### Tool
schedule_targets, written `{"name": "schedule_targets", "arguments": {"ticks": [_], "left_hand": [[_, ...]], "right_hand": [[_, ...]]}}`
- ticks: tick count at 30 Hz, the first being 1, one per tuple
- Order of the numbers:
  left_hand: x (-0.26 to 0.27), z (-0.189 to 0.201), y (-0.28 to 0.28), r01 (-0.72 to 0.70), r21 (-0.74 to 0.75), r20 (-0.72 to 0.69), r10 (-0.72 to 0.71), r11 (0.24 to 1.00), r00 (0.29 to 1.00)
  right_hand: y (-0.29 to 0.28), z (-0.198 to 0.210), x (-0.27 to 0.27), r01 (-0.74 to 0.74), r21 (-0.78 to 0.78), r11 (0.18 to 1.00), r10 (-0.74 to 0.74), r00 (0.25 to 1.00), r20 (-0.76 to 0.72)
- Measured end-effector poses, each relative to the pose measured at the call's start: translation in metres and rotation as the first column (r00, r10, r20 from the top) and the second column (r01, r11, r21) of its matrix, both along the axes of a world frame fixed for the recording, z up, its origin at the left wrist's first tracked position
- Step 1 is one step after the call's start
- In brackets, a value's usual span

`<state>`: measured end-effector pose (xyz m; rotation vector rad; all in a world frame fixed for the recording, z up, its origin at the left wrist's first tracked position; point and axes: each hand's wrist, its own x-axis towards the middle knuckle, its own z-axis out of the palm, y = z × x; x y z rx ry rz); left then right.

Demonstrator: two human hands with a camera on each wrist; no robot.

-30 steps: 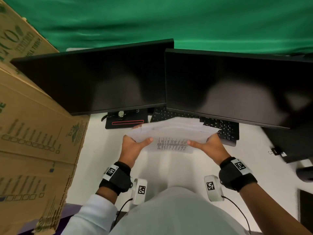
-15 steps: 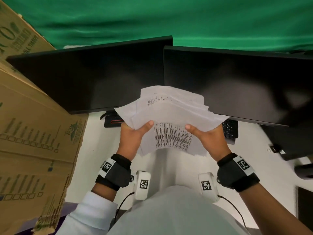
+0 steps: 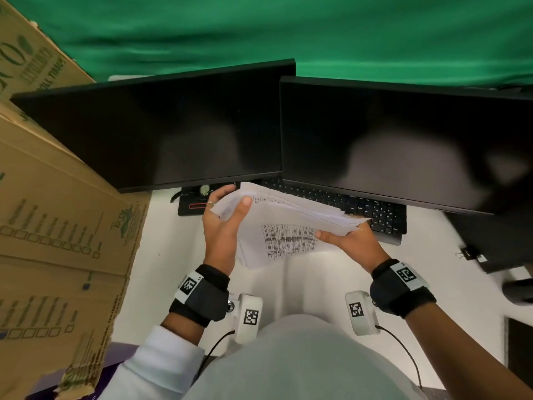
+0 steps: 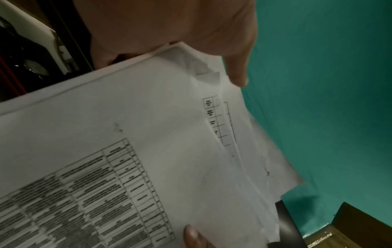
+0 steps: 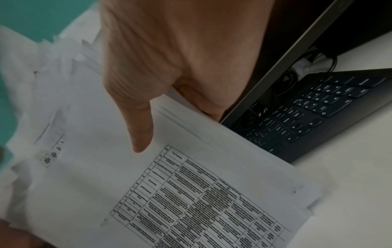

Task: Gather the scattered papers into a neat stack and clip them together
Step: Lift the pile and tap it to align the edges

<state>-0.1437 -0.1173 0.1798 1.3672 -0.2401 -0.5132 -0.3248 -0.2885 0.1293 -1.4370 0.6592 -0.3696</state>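
Note:
A loose, uneven stack of white papers (image 3: 288, 215) with printed tables is held in the air above the white desk (image 3: 173, 269), just in front of the monitors. My left hand (image 3: 227, 215) grips its left edge, thumb on top and fingers behind. My right hand (image 3: 346, 243) pinches the right edge, thumb on the top sheet. The left wrist view shows the papers (image 4: 148, 134) fanned out under my left hand (image 4: 212, 42). Seen from the right wrist, the sheets (image 5: 191, 184) have offset edges under my right hand (image 5: 169, 67). A small black clip (image 3: 468, 252) lies on the desk, far right.
Two dark monitors (image 3: 173, 134) stand across the back, with a black keyboard (image 3: 375, 209) tucked under the right one. Cardboard boxes (image 3: 57, 226) wall off the left side. A black monitor base (image 3: 196, 203) holds a watch. Dark objects sit at the desk's right edge.
The stack was lifted upright half a second ago and now tips back down, flatter. My left hand has slid up to the stack's far left corner. My right hand keeps its hold.

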Motion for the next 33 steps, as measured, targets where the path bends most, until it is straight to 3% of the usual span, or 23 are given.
{"name": "schedule_targets", "arguments": {"ticks": [7, 15, 24, 27, 29, 31, 33], "left_hand": [[0.013, -0.008, -0.009, -0.064, 0.13, 0.012, 0.063, 0.989, 0.998], [0.007, 0.012, -0.017, -0.144, 0.046, 0.06, 0.141, 0.988, 0.988], [0.013, 0.001, -0.021, -0.252, 0.138, 0.045, 0.248, 0.958, 0.968], [0.018, 0.006, -0.016, -0.157, 0.214, 0.099, 0.138, 0.964, 0.985], [0.03, 0.015, -0.009, -0.045, 0.308, 0.241, -0.033, 0.95, 0.97], [0.044, 0.032, -0.001, 0.131, 0.412, 0.359, -0.292, 0.902, 0.887], [0.051, 0.051, 0.004, 0.35, 0.533, 0.322, -0.567, 0.77, 0.758]], "right_hand": [[-0.002, 0.0, 0.001, 0.017, -0.003, 1.0, -0.017, 1.0, -0.023], [-0.002, 0.003, 0.005, -0.009, -0.029, 1.0, 0.008, 0.998, -0.061], [-0.003, -0.01, 0.011, 0.058, 0.011, 0.998, -0.054, 0.978, -0.202], [-0.001, -0.005, 0.015, 0.151, -0.063, 0.987, -0.161, 0.965, -0.207], [-0.003, 0.007, 0.017, 0.225, -0.139, 0.964, -0.249, 0.949, -0.192], [-0.008, 0.028, 0.018, 0.135, -0.294, 0.946, -0.195, 0.964, -0.183], [-0.016, 0.049, 0.023, -0.045, -0.47, 0.881, -0.094, 0.959, -0.268]]}}
